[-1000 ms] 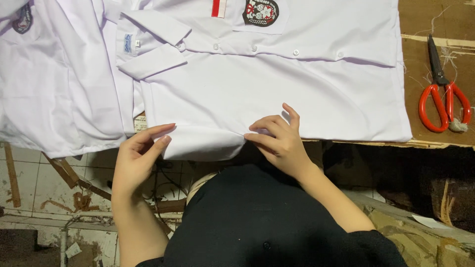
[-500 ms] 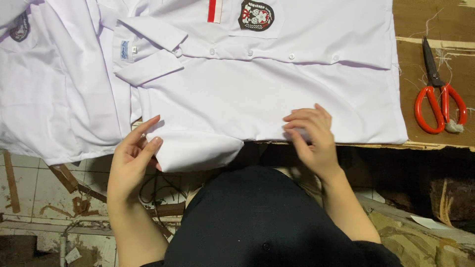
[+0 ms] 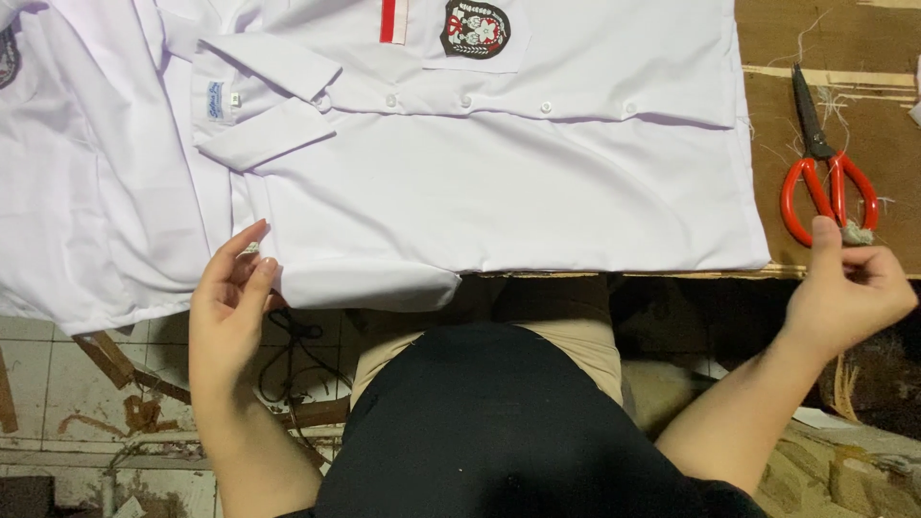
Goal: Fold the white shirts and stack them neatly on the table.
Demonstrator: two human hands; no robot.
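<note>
A white shirt [image 3: 499, 192] is lying flat across the brown tabletop [image 3: 835, 38], an oval dark badge and a red strip showing near its top edge and a small pale tag inside the collar. The left hand [image 3: 230, 297] is touching its folded sleeve with loosely open fingers. The right hand [image 3: 849, 288] is hovering with fingers curled and holding nothing, just beside red-handled scissors [image 3: 825, 173].

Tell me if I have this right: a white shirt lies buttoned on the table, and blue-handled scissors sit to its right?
Not quite. The scissors have red handles, not blue, as the head view shows. The rest holds: the white shirt lies buttoned on the table, with the scissors to its right.
</note>
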